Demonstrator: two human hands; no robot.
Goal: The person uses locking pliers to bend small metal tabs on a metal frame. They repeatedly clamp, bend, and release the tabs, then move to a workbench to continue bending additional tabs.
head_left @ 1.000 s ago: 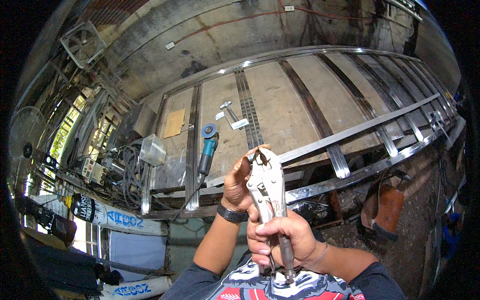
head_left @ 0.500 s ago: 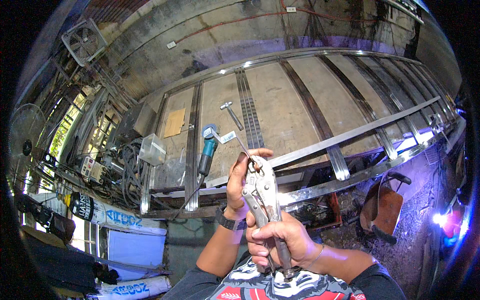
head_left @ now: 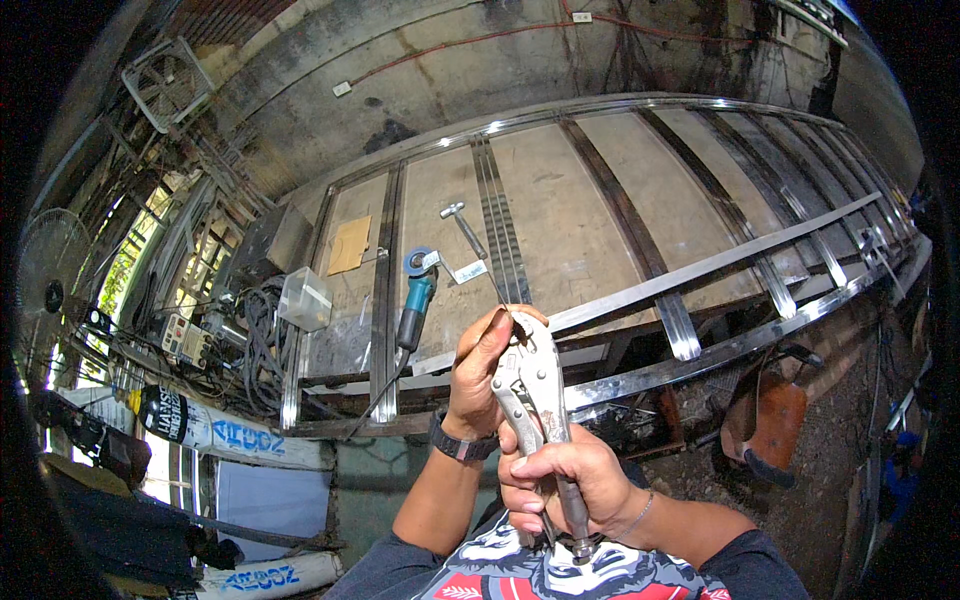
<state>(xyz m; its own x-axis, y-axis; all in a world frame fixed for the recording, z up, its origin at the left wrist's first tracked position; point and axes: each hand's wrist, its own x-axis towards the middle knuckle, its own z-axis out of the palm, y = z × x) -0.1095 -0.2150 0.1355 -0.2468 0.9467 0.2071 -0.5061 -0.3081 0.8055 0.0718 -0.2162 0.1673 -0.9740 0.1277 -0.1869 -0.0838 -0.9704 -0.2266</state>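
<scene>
A pair of locking pliers (head_left: 541, 378) is held upright before my chest, jaws pointing away from me. My right hand (head_left: 572, 478) wraps round its handles. At the jaw end my left hand (head_left: 478, 372) is closed, thumb and fingers pinching a thin metal rod (head_left: 496, 289) that sticks out beyond the jaws, toward the table. The fingers partly hide where the rod meets the jaws. Past the hands lie a teal angle grinder (head_left: 416, 305) and a hammer (head_left: 462, 230).
A long metal frame with crossbars (head_left: 612, 200) lies on the table, a loose flat bar (head_left: 715, 262) slanting over it. At left are a clear plastic box (head_left: 306, 299), coiled cables (head_left: 262, 340) and gas cylinders (head_left: 225, 432). A brown chair-like piece (head_left: 775, 415) stands at right.
The bright welding glare at the far right has gone out. The pliers have turned slightly in my hands, and my left fingers have shifted at the jaws.
</scene>
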